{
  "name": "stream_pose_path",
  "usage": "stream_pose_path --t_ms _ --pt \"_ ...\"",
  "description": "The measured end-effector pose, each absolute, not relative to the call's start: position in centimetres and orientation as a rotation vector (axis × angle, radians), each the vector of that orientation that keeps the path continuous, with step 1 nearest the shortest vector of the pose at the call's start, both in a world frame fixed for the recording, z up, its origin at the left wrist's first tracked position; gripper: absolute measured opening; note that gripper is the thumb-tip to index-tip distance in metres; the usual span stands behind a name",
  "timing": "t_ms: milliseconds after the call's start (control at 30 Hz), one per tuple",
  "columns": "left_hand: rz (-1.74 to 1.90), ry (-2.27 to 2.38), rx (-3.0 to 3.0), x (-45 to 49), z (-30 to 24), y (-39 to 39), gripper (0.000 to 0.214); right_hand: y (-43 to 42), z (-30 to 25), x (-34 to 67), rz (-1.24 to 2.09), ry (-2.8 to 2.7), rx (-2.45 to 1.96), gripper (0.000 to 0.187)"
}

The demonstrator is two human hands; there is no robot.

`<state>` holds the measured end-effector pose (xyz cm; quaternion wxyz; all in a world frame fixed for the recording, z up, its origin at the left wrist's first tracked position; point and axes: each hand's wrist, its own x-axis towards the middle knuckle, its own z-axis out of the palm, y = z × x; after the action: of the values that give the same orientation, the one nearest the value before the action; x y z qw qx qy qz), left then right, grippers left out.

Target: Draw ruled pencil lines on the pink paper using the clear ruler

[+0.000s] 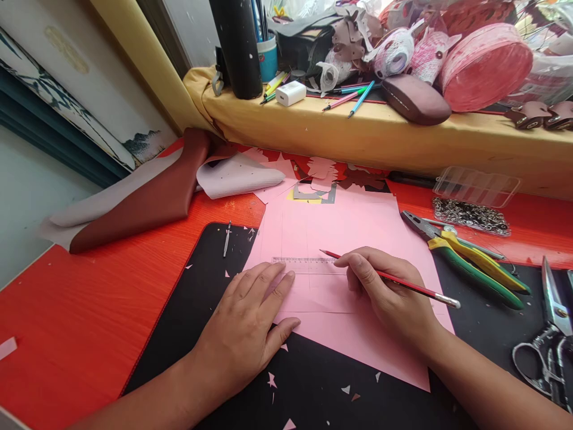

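Note:
A pink sheet of paper [340, 233] lies on a black cutting mat [313, 382]. A clear plastic ruler [308, 264] rests across the sheet. My left hand [248, 322] lies flat with fingers spread, its fingertips pressing the ruler's left end and the paper. My right hand [387, 289] is closed on a red pencil [403, 282], whose tip touches the paper just above the ruler's edge. Faint pencil lines show on the sheet.
Pliers with green and yellow handles [470, 260] and scissors [553, 334] lie right on the mat. A small metal tool [227, 237] lies left of the paper. Brown leather [147, 197], a clear box [477, 186], and a cluttered yellow shelf [380, 134] sit behind. Paper scraps dot the mat.

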<state>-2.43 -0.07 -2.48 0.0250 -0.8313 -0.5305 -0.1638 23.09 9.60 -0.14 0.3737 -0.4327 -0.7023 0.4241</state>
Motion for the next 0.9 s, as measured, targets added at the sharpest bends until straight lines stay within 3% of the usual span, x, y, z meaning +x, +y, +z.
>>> stream_pose_path --t_ms 900 --pt "-0.522 -1.654 -2.579 -2.47 -2.6 -0.09 0.047 9.52 -0.07 22.93 1.113 -1.795 -1.141 0.046"
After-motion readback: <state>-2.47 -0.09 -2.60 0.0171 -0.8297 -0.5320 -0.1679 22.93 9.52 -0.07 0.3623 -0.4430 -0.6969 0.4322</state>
